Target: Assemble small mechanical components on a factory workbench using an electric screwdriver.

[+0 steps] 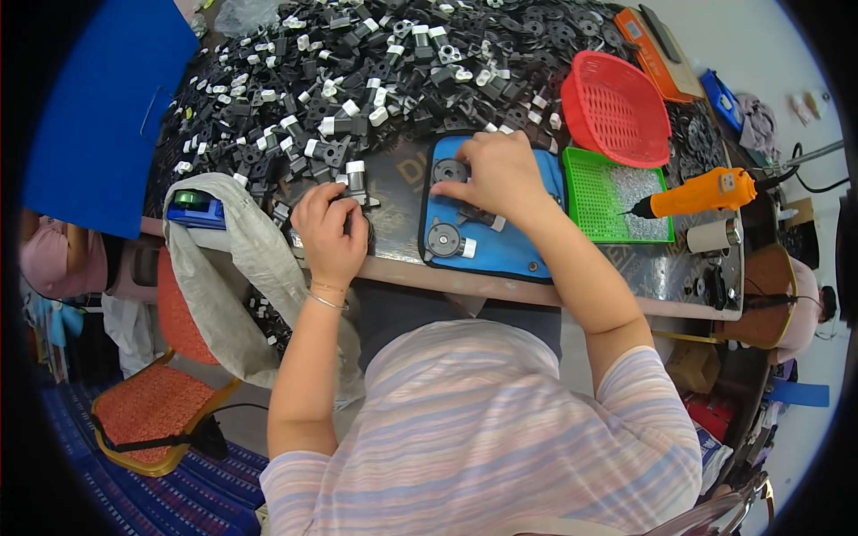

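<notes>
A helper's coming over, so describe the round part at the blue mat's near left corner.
On the parts-strewn table, find the blue mat beneath the right hand. At its near left corner lies the round dark part. Unlike the dark disc by that hand, it lies untouched, with a white tip pointing right.

I observe remotely the right hand (502, 174) above a black-edged blue mat (514, 257), thumb and fingers parted at a round black disc (449, 170); grip unconfirmed. I record the left hand (329, 234), fingers curled, just beside a black plastic part with a white cap (356, 182). Beyond both hands lies a heap of black-and-white plastic parts (357, 76). An orange power screwdriver (706, 194) extends over a green perforated plastic tray (585, 207), beside a red perforated plastic basket (617, 107).
</notes>
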{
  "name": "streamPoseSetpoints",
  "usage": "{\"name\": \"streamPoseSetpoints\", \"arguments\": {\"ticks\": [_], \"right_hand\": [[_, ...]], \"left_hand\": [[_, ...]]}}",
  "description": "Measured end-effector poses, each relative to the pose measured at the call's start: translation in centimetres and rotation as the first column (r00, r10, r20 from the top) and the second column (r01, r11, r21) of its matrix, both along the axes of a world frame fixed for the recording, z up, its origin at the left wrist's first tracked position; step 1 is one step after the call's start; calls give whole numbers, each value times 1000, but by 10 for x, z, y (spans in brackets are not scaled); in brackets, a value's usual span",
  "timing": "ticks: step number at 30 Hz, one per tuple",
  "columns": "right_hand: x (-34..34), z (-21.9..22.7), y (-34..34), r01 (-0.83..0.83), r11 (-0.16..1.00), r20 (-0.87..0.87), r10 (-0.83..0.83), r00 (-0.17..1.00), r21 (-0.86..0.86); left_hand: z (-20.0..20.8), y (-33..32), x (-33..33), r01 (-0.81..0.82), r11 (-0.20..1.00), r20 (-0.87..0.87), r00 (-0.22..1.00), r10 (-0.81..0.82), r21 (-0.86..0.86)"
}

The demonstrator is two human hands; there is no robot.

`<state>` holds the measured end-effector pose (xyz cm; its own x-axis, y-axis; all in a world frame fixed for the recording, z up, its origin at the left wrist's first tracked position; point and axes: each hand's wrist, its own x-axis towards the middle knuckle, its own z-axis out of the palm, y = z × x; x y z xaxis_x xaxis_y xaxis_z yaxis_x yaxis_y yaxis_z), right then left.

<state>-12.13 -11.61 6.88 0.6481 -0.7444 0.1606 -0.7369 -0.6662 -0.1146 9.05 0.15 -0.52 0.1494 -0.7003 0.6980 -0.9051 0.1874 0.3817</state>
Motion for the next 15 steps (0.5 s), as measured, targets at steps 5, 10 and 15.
{"name": "streamPoseSetpoints", "arguments": {"ticks": [5,10,15], "right_hand": [[-1,3,2,-15,1000,-17,16,1000,26],[-7,-1,-5,-107,978,122,86,989,178],[-4,-4,-6,-178,954,133,149,980,243]], "left_hand": [[-2,1,1,-11,1000,-3,1000,11,8],[-1,1,1,-11,1000,2,1000,11,13],[0,0,0,-6,1000,2,1000,6,5]]}}
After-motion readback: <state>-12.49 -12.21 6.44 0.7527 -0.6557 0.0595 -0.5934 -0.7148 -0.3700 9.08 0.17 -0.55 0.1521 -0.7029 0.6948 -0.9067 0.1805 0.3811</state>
